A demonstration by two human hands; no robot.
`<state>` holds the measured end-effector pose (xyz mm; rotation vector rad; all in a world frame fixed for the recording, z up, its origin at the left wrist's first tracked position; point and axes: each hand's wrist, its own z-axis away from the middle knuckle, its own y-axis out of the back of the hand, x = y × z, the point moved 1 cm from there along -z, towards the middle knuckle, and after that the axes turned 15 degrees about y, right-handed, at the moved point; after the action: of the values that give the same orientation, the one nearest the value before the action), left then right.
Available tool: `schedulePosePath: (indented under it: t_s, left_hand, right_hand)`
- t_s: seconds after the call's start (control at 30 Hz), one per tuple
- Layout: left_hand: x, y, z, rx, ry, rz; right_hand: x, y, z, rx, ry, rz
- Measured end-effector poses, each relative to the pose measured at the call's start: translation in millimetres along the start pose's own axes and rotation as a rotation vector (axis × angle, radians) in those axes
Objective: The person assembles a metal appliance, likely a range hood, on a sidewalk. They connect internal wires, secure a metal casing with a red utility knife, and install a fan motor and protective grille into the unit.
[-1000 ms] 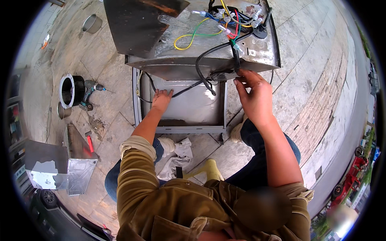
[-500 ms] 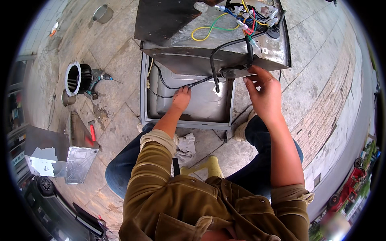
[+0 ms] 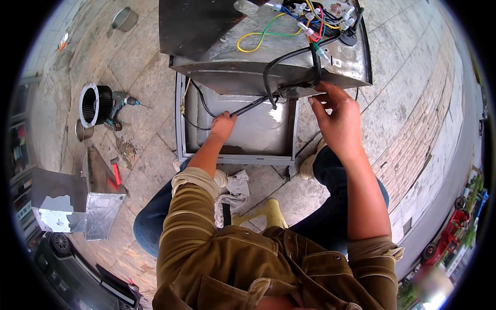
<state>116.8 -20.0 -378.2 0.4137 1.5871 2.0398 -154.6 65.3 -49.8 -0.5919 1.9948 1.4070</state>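
A steel appliance housing (image 3: pixel 232 77) lies on the pavement in front of me, its open lower frame (image 3: pixel 181 129) facing me. Coloured wires (image 3: pixel 310 23) with white connectors sit on its top. A thick black cable (image 3: pixel 268 70) loops down from them into the opening. My left hand (image 3: pixel 222 126) reaches into the frame and grips the black cable where it runs across. My right hand (image 3: pixel 336 116) is at the housing's lower right edge, fingers curled around the cable end there.
A black round fan wheel (image 3: pixel 95 106) and a cordless drill (image 3: pixel 121 103) lie at left. A metal box (image 3: pixel 77 199) with a red-handled tool (image 3: pixel 114 173) stands lower left. A metal bowl (image 3: pixel 124 19) sits far back. White rags (image 3: pixel 235 188) lie between my knees.
My view has shifted so the housing sits more to the right. My left hand moved along inside the frame to the black cable. My right hand stays at the cable end.
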Motion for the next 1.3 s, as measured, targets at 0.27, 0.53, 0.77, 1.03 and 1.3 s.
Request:
schedulePosePath:
  t_s: [0.27,0.53,0.77,1.03,1.3]
  left_hand:
    - [-8.6,-16.1,15.0,0.052,0.038,-0.042]
    - [-11.0,-4.5,24.6,-0.032,0.128,-0.16]
    - [-22.3,4.3,15.6,-0.15,0.183,-0.139]
    - [-33.0,28.3,31.0,-0.243,0.258,-0.071]
    - [35.1,229.7,22.0,0.503,0.128,1.105]
  right_hand:
    - [10.1,3.8,3.5,0.0,0.001,-0.043]
    - [6.0,16.3,9.9,0.012,-0.033,-0.128]
    - [6.4,19.8,11.8,0.012,-0.021,-0.194]
    - [0.0,20.4,14.5,0.031,0.09,-0.224]
    - [1.9,19.1,7.7,0.098,0.098,-0.31]
